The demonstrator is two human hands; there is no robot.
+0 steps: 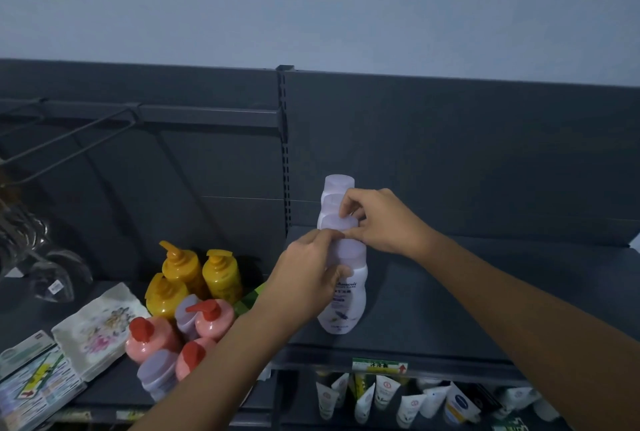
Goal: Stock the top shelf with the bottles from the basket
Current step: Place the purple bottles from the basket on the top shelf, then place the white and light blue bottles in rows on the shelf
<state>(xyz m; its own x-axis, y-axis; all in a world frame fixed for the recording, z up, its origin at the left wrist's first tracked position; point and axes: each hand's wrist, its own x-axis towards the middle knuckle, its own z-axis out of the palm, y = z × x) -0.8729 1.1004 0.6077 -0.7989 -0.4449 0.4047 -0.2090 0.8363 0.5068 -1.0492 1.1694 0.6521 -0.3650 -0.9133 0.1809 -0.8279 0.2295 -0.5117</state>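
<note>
Front bottle [346,306], white with a lilac cap, stood upright on the top shelf [450,292], near its front edge and close to the slotted upright [284,153]. My left hand [304,278] was clamped round its neck and shoulder, fingers curled over the cap. My right hand [381,219] pinched the cap of the second bottle [337,223] just behind it, thumb and forefinger closed on the rim.

The four bottles stood in one tight file, touching or nearly so, running back to the rear bottle [339,183]. That was the risk as I judged it. They were tall, narrow at the waist and top-heavy. A shove on the front one could knock the file over backwards. A careless pull from my right hand could tip the second one sideways onto the bare shelf. If I let go before the base sat flat, the front bottle could topple off the lip towards the tubes [384,392] below.

Down to the left, the pump bottles [214,321] lay heaped, probably stock yet to shelve.
</note>
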